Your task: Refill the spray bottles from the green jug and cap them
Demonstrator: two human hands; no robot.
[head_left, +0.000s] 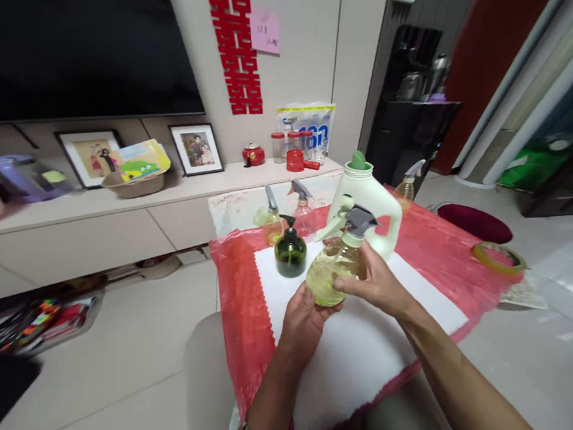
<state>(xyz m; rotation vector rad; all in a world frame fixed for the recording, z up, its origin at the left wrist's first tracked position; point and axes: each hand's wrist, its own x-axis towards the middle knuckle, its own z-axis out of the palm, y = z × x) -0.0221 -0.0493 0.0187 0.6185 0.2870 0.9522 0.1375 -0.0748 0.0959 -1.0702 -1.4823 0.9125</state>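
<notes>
Both hands hold a clear spray bottle (329,271) with yellowish liquid inside and a grey and pale green trigger head, tilted above the white cloth (358,342). My left hand (303,317) is wrapped round its base. My right hand (375,281) grips its side, thumb across the front. Just left of it stands a dark green pump bottle (291,255) with a black pump. Behind the spray bottle is a large pale green jug (362,191) with a handle. Two more spray bottles, one yellowish (272,226) and one pinkish (305,217), stand at the back.
Red plastic sheeting (241,299) covers the table under the cloth. Another spray bottle (405,191) stands at the back right, and a tape roll (499,258) lies at the right edge. A low cabinet (117,233) with picture frames runs behind; a maroon stool (474,223) is to the right.
</notes>
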